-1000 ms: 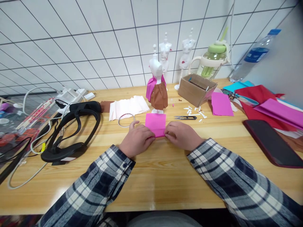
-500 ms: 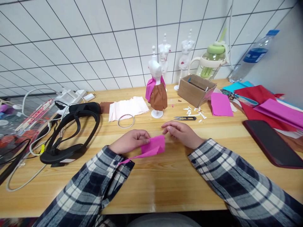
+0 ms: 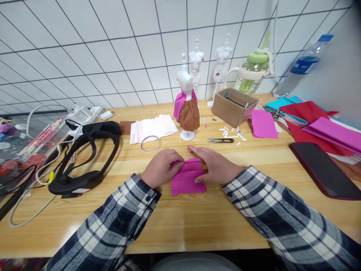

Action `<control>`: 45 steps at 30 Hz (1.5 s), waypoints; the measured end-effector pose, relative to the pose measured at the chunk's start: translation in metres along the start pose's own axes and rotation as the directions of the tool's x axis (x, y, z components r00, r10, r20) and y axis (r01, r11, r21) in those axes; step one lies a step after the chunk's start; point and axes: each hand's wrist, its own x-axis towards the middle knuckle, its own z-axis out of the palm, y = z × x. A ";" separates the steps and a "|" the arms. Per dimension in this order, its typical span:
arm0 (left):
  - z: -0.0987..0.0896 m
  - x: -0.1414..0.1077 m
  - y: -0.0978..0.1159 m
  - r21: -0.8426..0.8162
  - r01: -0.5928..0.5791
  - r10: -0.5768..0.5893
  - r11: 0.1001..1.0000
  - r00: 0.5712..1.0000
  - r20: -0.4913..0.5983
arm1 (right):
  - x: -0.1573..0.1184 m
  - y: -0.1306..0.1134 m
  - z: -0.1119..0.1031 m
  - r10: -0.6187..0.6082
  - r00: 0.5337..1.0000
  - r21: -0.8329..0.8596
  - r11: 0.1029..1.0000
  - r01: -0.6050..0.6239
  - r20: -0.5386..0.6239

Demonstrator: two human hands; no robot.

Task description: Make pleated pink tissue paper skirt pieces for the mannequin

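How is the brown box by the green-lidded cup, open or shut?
Open: no lid covers the brown box, and you can see down inside it from above.

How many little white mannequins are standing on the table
3. The front mannequin wears a brown skirt; a second mannequin stands behind it, partly hidden; a third mannequin stands to their right, near the cardboard box.

Nothing legible; blue label (image 3: 304, 66) on the plastic bottle (image 3: 285, 83) too small and blurred.
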 end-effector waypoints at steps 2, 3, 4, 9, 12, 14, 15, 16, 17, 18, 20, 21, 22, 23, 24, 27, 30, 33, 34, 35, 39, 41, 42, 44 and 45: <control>-0.001 0.000 0.001 0.010 0.007 -0.006 1.000 1.000 -0.012 | 0.000 0.001 -0.001 0.013 1.000 0.064 0.998 -0.014 0.016; 0.000 -0.001 0.002 0.006 0.016 -0.016 1.000 1.000 -0.012 | 0.000 0.001 -0.001 0.041 0.999 0.106 0.993 -0.042 0.014; 0.000 -0.001 0.002 -0.004 0.027 -0.027 1.000 1.000 -0.005 | 0.001 0.001 -0.001 0.081 0.997 0.142 0.987 -0.080 0.002; 0.007 0.002 -0.001 -0.041 0.046 -0.044 0.998 0.998 0.053 | 0.008 0.000 0.001 0.169 0.982 0.028 0.985 -0.168 -0.087; 0.008 0.003 -0.003 -0.037 0.052 -0.049 0.998 0.996 0.076 | 0.010 -0.002 0.002 0.205 0.975 -0.040 0.977 -0.209 -0.081; 0.008 0.003 -0.004 -0.020 0.061 -0.059 0.998 0.995 0.078 | 0.009 -0.001 0.002 0.239 0.969 -0.029 0.970 -0.241 -0.067; 0.007 0.003 -0.005 -0.009 0.069 -0.069 0.998 0.995 0.071 | 0.009 0.000 0.002 0.250 0.966 -0.021 0.967 -0.252 -0.066; 0.006 0.003 -0.006 0.004 0.078 -0.078 0.997 0.995 0.063 | 0.009 0.002 0.002 0.261 0.963 -0.006 0.965 -0.262 -0.070; 0.006 0.003 -0.007 0.020 0.084 -0.085 0.996 0.995 0.056 | 0.009 0.003 0.002 0.271 0.960 0.014 0.963 -0.271 -0.077; 0.005 0.003 -0.008 0.034 0.088 -0.089 0.996 0.995 0.051 | 0.008 0.005 0.002 0.279 0.957 0.036 0.960 -0.277 -0.085; 0.004 0.003 -0.010 0.053 0.092 -0.094 0.994 0.994 0.048 | 0.008 0.009 0.002 0.287 0.953 0.075 0.957 -0.281 -0.092; 0.003 0.003 -0.010 0.054 0.093 -0.095 0.994 0.994 0.048 | 0.009 0.010 0.002 0.287 0.954 0.090 0.956 -0.280 -0.089; 0.002 0.003 -0.010 0.048 0.091 -0.094 0.995 0.994 0.051 | 0.009 0.012 0.003 0.287 0.954 0.100 0.955 -0.278 -0.085; 0.002 0.003 -0.010 0.035 0.087 -0.089 0.996 0.994 0.060 | 0.009 0.013 0.004 0.286 0.955 0.110 0.955 -0.277 -0.080; 0.001 0.003 -0.009 0.021 0.081 -0.083 0.996 0.994 0.074 | 0.009 0.015 0.004 0.287 0.955 0.120 0.953 -0.277 -0.073; -0.001 0.003 -0.008 0.019 0.073 -0.075 0.997 0.991 0.115 | 0.010 0.019 0.007 0.297 0.953 0.148 0.947 -0.285 -0.058; 0.001 0.002 -0.010 0.069 0.110 -0.117 0.991 0.987 0.106 | 0.009 0.020 0.007 0.296 0.954 0.140 0.948 -0.287 -0.047; 0.005 0.001 -0.015 0.095 0.140 -0.149 0.986 0.985 0.091 | 0.009 0.018 0.006 0.279 0.958 0.058 0.959 -0.276 -0.059; 0.006 0.001 -0.017 0.097 0.144 -0.153 0.985 0.984 0.087 | 0.010 0.018 0.005 0.261 0.963 0.026 0.965 -0.260 -0.072; 0.007 0.001 -0.018 0.099 0.147 -0.155 0.984 0.985 0.080 | 0.010 0.018 0.004 0.237 0.968 -0.002 0.971 -0.238 -0.086; 0.007 0.001 -0.022 0.100 0.143 -0.149 0.985 0.987 0.065 | 0.010 0.018 0.003 0.161 0.981 -0.074 0.983 -0.170 -0.110; 0.007 0.001 -0.023 0.097 0.137 -0.143 0.986 0.988 0.063 | 0.010 0.017 0.003 0.171 0.980 -0.104 0.978 -0.182 -0.105; 0.007 0.000 -0.023 0.094 0.134 -0.140 0.986 0.988 0.061 | 0.010 0.017 0.003 0.179 0.978 -0.111 0.975 -0.190 -0.103; 0.007 0.000 -0.022 0.090 0.128 -0.134 0.988 0.989 0.059 | 0.010 0.016 0.003 0.188 0.977 -0.107 0.974 -0.199 -0.103; 0.007 0.000 -0.022 0.091 0.122 -0.128 0.988 0.990 0.060 | 0.010 0.015 0.002 0.189 0.977 -0.099 0.975 -0.199 -0.103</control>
